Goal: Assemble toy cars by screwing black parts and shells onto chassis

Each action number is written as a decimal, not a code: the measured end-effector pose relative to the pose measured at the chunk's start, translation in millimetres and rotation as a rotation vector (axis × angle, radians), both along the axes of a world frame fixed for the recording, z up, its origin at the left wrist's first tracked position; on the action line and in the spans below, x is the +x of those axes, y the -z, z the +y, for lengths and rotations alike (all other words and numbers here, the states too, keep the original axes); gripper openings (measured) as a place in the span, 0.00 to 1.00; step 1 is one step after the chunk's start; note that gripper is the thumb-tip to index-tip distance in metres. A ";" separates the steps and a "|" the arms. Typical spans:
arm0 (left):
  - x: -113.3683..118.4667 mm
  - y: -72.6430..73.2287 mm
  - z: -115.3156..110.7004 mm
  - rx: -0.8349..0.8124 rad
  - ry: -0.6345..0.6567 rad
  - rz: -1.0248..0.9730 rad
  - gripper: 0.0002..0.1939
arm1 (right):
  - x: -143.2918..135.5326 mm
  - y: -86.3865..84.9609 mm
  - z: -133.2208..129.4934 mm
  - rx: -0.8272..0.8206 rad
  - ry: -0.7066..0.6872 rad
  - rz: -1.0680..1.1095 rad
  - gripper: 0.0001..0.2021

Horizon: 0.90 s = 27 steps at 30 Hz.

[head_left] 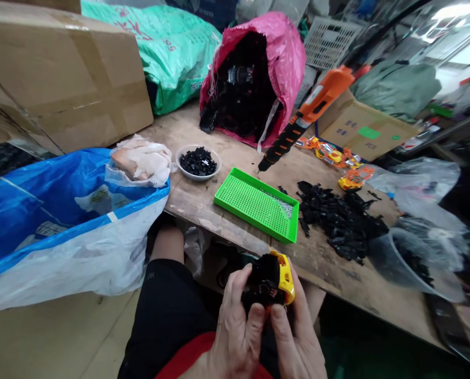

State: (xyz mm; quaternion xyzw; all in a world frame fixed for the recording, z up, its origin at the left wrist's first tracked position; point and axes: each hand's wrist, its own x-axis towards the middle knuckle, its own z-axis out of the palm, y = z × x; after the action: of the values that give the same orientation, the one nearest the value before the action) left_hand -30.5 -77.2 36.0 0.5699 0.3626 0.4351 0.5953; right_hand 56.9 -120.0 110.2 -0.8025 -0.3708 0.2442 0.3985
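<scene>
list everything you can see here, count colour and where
toy car part: 1, black and yellow, held in both hands
green tray: 1, table centre
white bowl: 1, holds black parts, left of tray
loose black parts: pile, right of tray
electric screwdriver: 1, orange and black, hanging above table
pink bag: 1, black parts inside, table back
blue bag: 1, left
cardboard box: 1, brown, back left
left hand: on the part
right hand: on the part

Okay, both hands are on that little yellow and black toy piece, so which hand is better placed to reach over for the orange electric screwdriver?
Probably the right hand. The screwdriver hangs over the table's right side, beyond the green tray, nearer that hand. The left hand wraps the toy piece more fully, so it could hold on alone.
</scene>
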 end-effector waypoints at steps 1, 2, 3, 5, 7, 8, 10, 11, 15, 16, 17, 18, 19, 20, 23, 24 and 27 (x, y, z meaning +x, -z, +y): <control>-0.1 0.3 0.0 0.047 0.004 0.039 0.27 | 2.2 1.9 -1.9 0.022 0.024 0.018 0.31; -0.5 -0.4 0.4 0.084 0.003 0.074 0.26 | 4.9 4.5 -4.0 0.039 0.039 0.046 0.31; -1.1 -2.0 1.2 0.113 -0.007 0.102 0.25 | 8.1 7.9 -6.0 0.055 0.041 0.084 0.30; -2.3 -7.1 3.5 0.138 -0.031 0.129 0.24 | 15.4 16.3 -9.6 0.084 0.025 0.178 0.30; -3.2 -12.9 5.6 0.108 -0.042 0.130 0.23 | 22.4 25.5 -12.4 0.117 0.017 0.279 0.31; -3.2 -15.4 6.4 0.079 -0.042 0.124 0.22 | 25.2 29.9 -13.5 0.132 0.024 0.327 0.31; -2.8 -19.0 7.3 0.020 -0.037 0.113 0.22 | 29.2 37.5 -15.4 0.159 0.058 0.403 0.31; -2.3 -19.9 7.3 0.005 -0.036 0.106 0.22 | 30.4 40.4 -16.2 0.173 0.071 0.429 0.31; -0.2 -19.4 6.0 0.045 -0.065 0.101 0.23 | 33.3 45.8 -19.4 0.207 0.083 0.458 0.32; 0.0 -18.8 5.6 0.068 -0.075 0.111 0.24 | 34.1 45.6 -19.8 0.206 0.085 0.458 0.32; 0.1 -18.2 5.2 0.093 -0.085 0.124 0.24 | 34.9 44.6 -19.9 0.204 0.088 0.458 0.31; -0.1 -17.7 4.9 0.121 -0.093 0.140 0.25 | 35.7 43.0 -19.7 0.197 0.090 0.462 0.31; -0.4 -17.3 4.8 0.151 -0.103 0.158 0.26 | 36.4 40.8 -19.1 0.189 0.094 0.470 0.30; -0.9 -16.9 4.9 0.185 -0.115 0.179 0.26 | 37.0 38.1 -18.1 0.182 0.101 0.482 0.30; -2.6 -16.5 6.1 0.315 -0.151 0.263 0.28 | 38.9 27.3 -14.3 0.164 0.108 0.521 0.30; -3.0 -16.6 6.6 0.371 -0.168 0.297 0.28 | 39.8 23.4 -13.1 0.160 0.103 0.525 0.29; -3.0 -17.4 7.3 0.532 -0.214 0.399 0.27 | 43.7 13.3 -10.6 0.140 0.086 0.510 0.28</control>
State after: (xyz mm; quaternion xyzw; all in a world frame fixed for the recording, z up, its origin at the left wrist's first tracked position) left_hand -33.4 -69.9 53.5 0.7375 0.4035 0.4545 0.2945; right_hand 100.6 -130.6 96.9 -0.7005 -0.2399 0.3950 0.5438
